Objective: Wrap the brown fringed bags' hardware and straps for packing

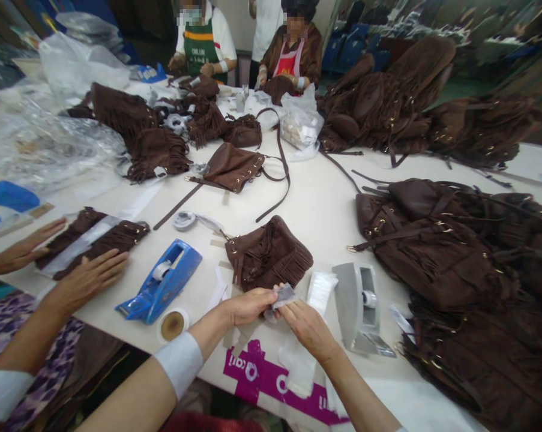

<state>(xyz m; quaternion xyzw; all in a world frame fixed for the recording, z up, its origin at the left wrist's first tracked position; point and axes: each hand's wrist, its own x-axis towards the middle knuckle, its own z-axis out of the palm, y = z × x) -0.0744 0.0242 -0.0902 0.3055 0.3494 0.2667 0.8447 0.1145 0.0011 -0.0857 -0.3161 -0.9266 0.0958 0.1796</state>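
Observation:
Both my hands meet at the near side of a brown fringed bag (271, 252) that lies on the white table. Between the fingers of my left hand (252, 305) and my right hand (304, 321) is a small piece of translucent wrapping (284, 295), pinched from both sides. What lies under the wrapping is hidden. To the left are a blue tape dispenser (162, 282) and a tape roll (173, 326). A grey tape dispenser (358, 306) stands right of my right hand, with a stack of white sheets (320, 291) beside it.
A co-worker's hands (88, 276) press on a folded fringed piece (95, 240) at the left. Piled brown bags (446, 252) cover the right side. Another bag (234, 165) with long straps lies ahead. Two people (207, 54) work across the table, near plastic bags (79, 66).

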